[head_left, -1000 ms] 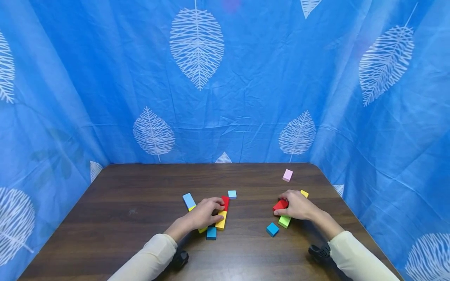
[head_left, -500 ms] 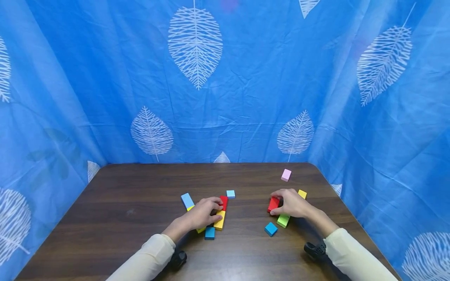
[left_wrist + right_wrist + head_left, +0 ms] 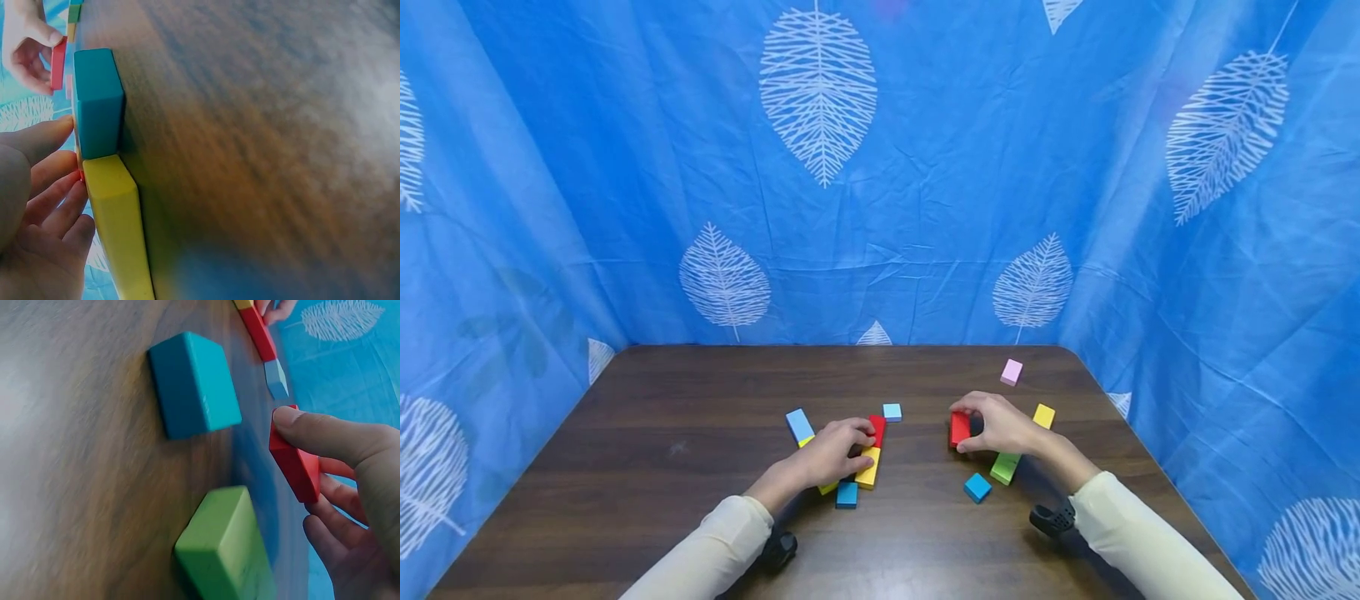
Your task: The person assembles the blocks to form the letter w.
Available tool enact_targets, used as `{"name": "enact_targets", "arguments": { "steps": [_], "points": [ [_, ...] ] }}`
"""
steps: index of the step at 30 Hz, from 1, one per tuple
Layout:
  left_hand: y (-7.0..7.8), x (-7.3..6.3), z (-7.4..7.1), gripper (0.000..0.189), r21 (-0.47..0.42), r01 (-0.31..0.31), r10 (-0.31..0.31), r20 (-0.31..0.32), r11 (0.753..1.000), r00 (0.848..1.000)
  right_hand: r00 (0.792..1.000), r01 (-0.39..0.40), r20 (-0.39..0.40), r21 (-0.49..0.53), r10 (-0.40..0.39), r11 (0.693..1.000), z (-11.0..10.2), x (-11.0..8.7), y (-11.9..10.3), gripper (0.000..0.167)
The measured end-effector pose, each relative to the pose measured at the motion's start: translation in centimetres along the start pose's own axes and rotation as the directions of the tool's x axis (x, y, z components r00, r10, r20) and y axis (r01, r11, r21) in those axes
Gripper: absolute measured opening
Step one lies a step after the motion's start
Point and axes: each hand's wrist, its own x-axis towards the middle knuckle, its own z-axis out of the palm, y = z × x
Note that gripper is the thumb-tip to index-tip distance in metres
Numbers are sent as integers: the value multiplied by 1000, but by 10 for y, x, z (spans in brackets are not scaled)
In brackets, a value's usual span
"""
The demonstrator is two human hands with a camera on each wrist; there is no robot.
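Observation:
My right hand (image 3: 1002, 422) pinches a red block (image 3: 959, 428) between thumb and fingers, close over the table right of centre. In the right wrist view the thumb lies at one end of that red block (image 3: 299, 464) and fingertips at the other. My left hand (image 3: 830, 454) rests relaxed beside a row of blocks. Its fingertips overlap another red block (image 3: 877, 428), and its thumb touches an orange-yellow block (image 3: 867, 469). Under the left hand lies a yellow block (image 3: 120, 231), partly hidden, with a teal block (image 3: 847, 495) beside it and a light blue block (image 3: 801, 425) beyond.
A pale blue block (image 3: 892, 412) sits by the far end of the left row. On the right are a blue block (image 3: 977, 487), a green block (image 3: 1005, 467), a yellow block (image 3: 1043, 416) and a pink block (image 3: 1011, 372). A blue leaf-patterned curtain (image 3: 925, 167) surrounds the table.
My right hand has carried the red block leftward, away from the green and yellow blocks, and turned it more upright in the head view. The left hand has stayed at its row.

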Motion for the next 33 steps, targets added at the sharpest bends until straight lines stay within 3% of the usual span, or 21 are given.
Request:
{"name": "enact_targets", "arguments": {
  "steps": [19,33],
  "points": [
    [2,1,-1,33,5,29,-29,7,1000,1000,987,57,148,35,-61,998,16,36,-28,59],
    [0,3,0,33,1,29,-29,17,1000,999,987,62,145,69,-72,996,28,46,-31,62]
  ]
}}
